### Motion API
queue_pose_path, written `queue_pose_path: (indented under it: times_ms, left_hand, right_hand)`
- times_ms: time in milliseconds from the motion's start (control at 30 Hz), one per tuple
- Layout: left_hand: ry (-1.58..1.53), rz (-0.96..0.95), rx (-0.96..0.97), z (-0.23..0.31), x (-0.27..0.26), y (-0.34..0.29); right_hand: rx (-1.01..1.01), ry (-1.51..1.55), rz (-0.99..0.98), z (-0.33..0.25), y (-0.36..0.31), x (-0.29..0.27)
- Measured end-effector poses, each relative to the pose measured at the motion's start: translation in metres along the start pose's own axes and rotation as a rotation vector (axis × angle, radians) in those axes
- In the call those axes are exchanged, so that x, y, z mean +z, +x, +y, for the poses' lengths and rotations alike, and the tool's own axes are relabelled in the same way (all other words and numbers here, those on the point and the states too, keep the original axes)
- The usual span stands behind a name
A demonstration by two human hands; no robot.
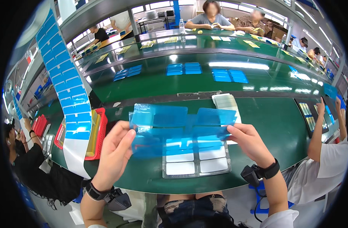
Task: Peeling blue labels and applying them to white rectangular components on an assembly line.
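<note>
Between my two hands a translucent blue plastic film sheet (170,116) with rectangular panels is stretched out above the table. My left hand (118,146) pinches its left edge between thumb and fingers. On the other side, my right hand (248,138) grips the right edge the same way. Below the film lies a flat tray (196,167) with white rectangular pieces (180,168) in its compartments; the film hides its far part. A stack of pale cards (225,102) lies just beyond my right hand, partly covered by the film.
A roll strip of blue labels (63,76) hangs down at the left, beside a red basket (101,133). Blue film sheets (183,68) lie on the green conveyor (151,79) beyond the dark rail. Co-workers sit at both sides; a black tray (310,116) stands at right.
</note>
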State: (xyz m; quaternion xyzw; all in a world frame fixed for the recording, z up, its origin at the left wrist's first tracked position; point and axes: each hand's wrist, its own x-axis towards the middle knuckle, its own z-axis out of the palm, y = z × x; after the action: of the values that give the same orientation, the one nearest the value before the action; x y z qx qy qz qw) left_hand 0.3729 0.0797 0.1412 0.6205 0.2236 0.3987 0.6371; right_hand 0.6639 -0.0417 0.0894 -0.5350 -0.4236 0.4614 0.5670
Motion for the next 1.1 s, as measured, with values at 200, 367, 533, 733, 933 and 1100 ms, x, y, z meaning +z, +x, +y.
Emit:
queue_pose_path:
  times_ms: [200,367,533,733,933,1100]
  left_hand:
    - [0.355,0.099,-0.278,-0.056,-0.015,-0.006]
    - [0.306,0.007,-0.458,-0.103,-0.026,-0.003]
    - [0.298,-0.016,-0.499,-0.110,-0.025,0.004]
    - [0.289,0.001,-0.506,-0.114,-0.021,0.013]
    - [0.256,-0.031,-0.547,-0.111,-0.020,0.015]
    - [0.240,-0.022,-0.572,-0.112,-0.024,0.011]
  right_hand:
    - [-0.035,-0.232,0.131,-0.008,-0.016,0.019]
    - [-0.030,-0.287,0.173,0.005,-0.020,0.020]
    - [-0.043,-0.352,0.167,0.013,-0.015,0.015]
    - [-0.071,-0.380,0.179,0.023,-0.008,0.007]
    - [-0.055,-0.422,0.165,0.020,-0.008,0.009]
    - [-0.084,-0.408,0.153,0.024,-0.005,0.010]
